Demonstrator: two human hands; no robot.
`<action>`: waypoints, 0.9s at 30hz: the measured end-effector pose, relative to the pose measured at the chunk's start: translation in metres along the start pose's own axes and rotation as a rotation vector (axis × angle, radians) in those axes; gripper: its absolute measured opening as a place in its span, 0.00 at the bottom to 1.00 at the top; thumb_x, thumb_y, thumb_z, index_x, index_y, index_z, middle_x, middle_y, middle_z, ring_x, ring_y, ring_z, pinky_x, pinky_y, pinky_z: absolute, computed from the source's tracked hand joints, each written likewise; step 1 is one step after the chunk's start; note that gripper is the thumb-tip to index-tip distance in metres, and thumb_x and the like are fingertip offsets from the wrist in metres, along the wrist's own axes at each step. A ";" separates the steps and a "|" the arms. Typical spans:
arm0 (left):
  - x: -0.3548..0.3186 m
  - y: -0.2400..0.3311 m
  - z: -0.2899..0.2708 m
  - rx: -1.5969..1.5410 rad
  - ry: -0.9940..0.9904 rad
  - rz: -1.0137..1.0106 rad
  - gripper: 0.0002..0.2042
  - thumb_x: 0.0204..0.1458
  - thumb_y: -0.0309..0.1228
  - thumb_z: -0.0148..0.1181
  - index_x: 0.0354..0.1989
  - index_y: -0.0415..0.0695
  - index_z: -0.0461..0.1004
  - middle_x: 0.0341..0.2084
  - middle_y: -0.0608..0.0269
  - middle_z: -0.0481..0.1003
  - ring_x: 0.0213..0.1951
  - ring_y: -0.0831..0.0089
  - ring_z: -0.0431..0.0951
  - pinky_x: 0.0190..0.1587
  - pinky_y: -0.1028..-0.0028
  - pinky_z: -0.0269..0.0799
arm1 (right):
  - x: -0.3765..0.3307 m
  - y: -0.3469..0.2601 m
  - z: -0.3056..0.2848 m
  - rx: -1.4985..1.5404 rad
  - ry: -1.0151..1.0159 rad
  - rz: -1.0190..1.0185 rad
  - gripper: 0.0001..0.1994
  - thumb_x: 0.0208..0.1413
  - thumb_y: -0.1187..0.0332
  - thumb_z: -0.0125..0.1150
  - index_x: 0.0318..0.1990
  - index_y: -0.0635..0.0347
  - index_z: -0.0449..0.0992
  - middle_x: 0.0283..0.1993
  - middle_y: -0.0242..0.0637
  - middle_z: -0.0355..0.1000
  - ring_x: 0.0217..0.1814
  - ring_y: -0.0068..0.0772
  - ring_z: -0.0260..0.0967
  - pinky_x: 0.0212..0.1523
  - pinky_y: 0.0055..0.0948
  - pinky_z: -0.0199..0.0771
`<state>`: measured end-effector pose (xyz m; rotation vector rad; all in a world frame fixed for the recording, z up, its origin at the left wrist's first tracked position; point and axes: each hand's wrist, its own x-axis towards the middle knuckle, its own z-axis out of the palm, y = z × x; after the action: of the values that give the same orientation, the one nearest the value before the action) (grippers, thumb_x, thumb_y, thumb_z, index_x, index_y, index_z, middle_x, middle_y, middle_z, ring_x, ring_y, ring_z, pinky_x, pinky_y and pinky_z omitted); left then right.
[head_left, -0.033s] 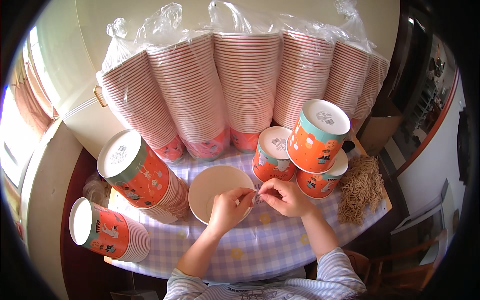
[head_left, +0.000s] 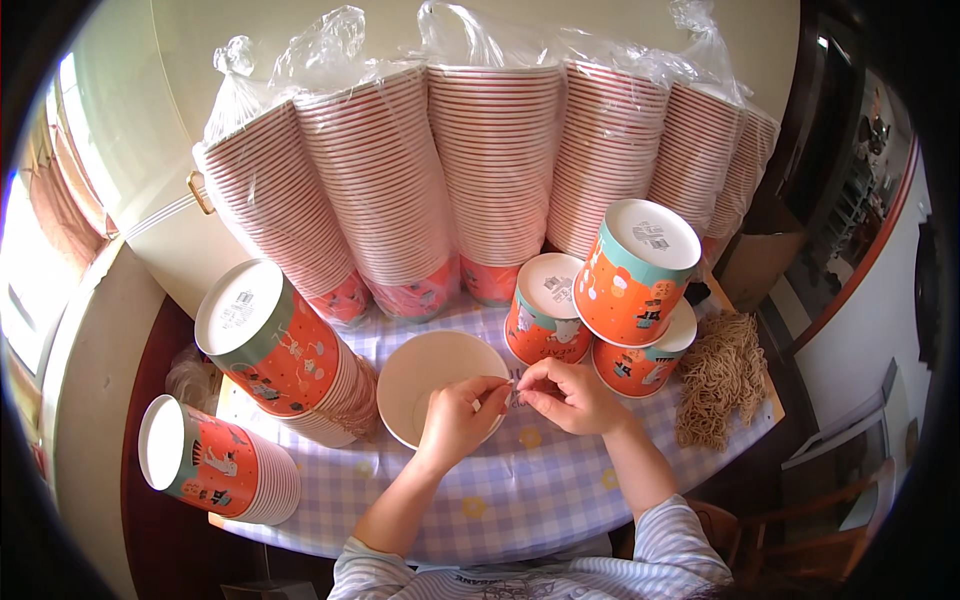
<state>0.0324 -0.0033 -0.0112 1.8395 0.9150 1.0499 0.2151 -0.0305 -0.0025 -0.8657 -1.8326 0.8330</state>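
My left hand and my right hand meet in front of me, each with thumb and forefinger pinched. Between the fingertips is something small and pale, too tiny to name. Just behind my left hand, and partly hidden by it, stands an open paper bucket with a pale inside. Beyond my right hand, one upside-down orange bucket rests on two others, a left one and a right one. Each has a teal band and a white base on top.
Tall bucket stacks in clear plastic bags line the back. At left are two upside-down stacks, one taller and one lower. A tangled heap of tan strings lies at the right edge of the checked tablecloth.
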 end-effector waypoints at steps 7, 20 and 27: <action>-0.001 0.002 0.001 0.112 -0.045 0.099 0.07 0.47 0.25 0.56 0.34 0.39 0.76 0.24 0.56 0.75 0.27 0.70 0.76 0.28 0.74 0.69 | -0.002 -0.004 0.000 0.007 -0.039 -0.084 0.05 0.51 0.78 0.55 0.36 0.62 0.70 0.30 0.32 0.71 0.30 0.17 0.68 0.29 0.19 0.69; -0.003 -0.002 -0.003 -0.132 -0.188 -0.123 0.08 0.49 0.28 0.57 0.34 0.36 0.75 0.26 0.60 0.76 0.29 0.77 0.74 0.31 0.78 0.69 | 0.003 0.004 -0.002 -0.065 0.058 -0.227 0.06 0.44 0.82 0.55 0.31 0.64 0.73 0.32 0.38 0.72 0.34 0.27 0.72 0.32 0.22 0.72; 0.002 -0.006 -0.013 -0.300 -0.259 -0.141 0.09 0.53 0.29 0.53 0.35 0.34 0.73 0.27 0.64 0.75 0.30 0.82 0.71 0.34 0.80 0.67 | 0.005 -0.005 0.006 -0.467 0.108 -0.170 0.08 0.39 0.78 0.59 0.32 0.61 0.75 0.35 0.34 0.72 0.36 0.32 0.71 0.35 0.27 0.73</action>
<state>0.0204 0.0048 -0.0122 1.5906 0.6812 0.7913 0.2071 -0.0294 0.0018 -1.0013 -2.0037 0.2456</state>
